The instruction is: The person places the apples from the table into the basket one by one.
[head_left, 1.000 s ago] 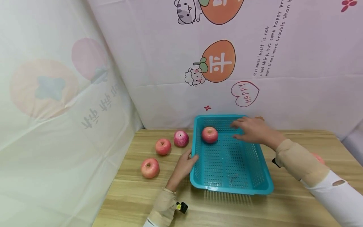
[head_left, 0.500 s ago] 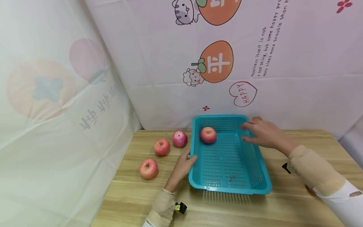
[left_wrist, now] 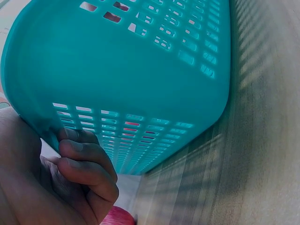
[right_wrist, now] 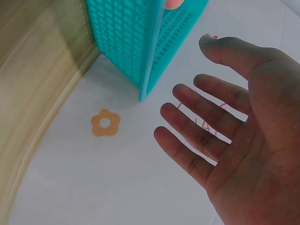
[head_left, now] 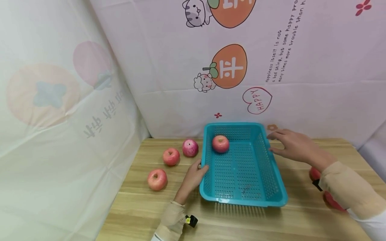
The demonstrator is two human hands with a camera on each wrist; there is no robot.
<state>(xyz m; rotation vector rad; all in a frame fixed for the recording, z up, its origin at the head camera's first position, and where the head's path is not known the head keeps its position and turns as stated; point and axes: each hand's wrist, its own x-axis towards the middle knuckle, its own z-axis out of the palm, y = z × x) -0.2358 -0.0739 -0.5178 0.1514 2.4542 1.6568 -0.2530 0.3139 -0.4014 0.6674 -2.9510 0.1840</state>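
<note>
1. A rectangular teal plastic basket [head_left: 241,164] with perforated walls sits on a wood-grain tabletop [head_left: 135,207], its far end near the cloth backdrop and its long axis appearing to run from the person toward the back.

2. Inside, a single round pink-red apple [head_left: 220,144] occupies the far left corner.

3. A person's left hand [head_left: 193,177] grips the basket's left rim, thumb over the edge and fingers curled beneath it against the slotted wall.

4. The person's right hand [head_left: 292,144] hangs just beside the right rim, toward the far end, fingers spread and palm holding nothing; the right wrist view shows it apart from the plastic.

5. The telling relation, as I judge it from here: the basket lies between the two hands, rightward of the left and leftward of the right. The left is nearer, already in contact; the right has only a small gap to the opposite long side.

6. Left of the basket, a magenta round fruit with pale streaks [head_left: 190,148], a smaller red apple [head_left: 171,156] and a larger pink apple [head_left: 157,179] form a slanting row.

7. By the right forearm, two red round fruits [head_left: 315,174] show, each partly hidden.

8. Behind hangs a white cloth backdrop [head_left: 169,110] printed with cartoon fruit and lettering.
</note>
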